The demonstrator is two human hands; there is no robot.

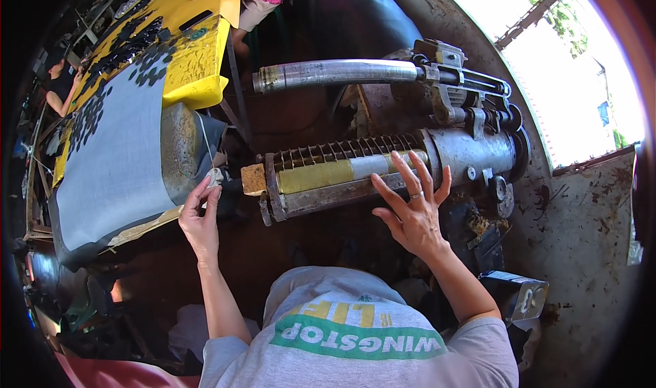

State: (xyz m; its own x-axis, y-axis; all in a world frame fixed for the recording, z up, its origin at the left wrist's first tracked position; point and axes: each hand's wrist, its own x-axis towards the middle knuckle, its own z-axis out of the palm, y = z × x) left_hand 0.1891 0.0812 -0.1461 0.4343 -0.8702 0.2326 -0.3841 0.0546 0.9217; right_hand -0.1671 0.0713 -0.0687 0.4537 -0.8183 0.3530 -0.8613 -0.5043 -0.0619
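The left hand (199, 223) extends beside the near end of a heavy, worn, grey metal machine (471, 157). Its grip is closed in a pinch, thumb against fingers, grasping a small crumpled whitish scrap (216, 177), which stands raised between the fingertips, just left of a rough orange-brown rectangular block (253, 179) at the end of the machine's arm. The right hand (418, 214) is spread, its grip released and holding nothing; it lies over the machine's long yellow-and-pale-grey flat strip (316, 176), though contact cannot be told. A row of thin dark metal ribs (348, 150) runs alongside this strip. Beyond it, a smooth silvery metal tube (335, 72) extends leftward, roughly parallel. To the left stands a long surface with a grey and yellow top (116, 176), bearing many small dark flat pieces (152, 65). A co-worker in a dark top (60, 84) sits at its far side.
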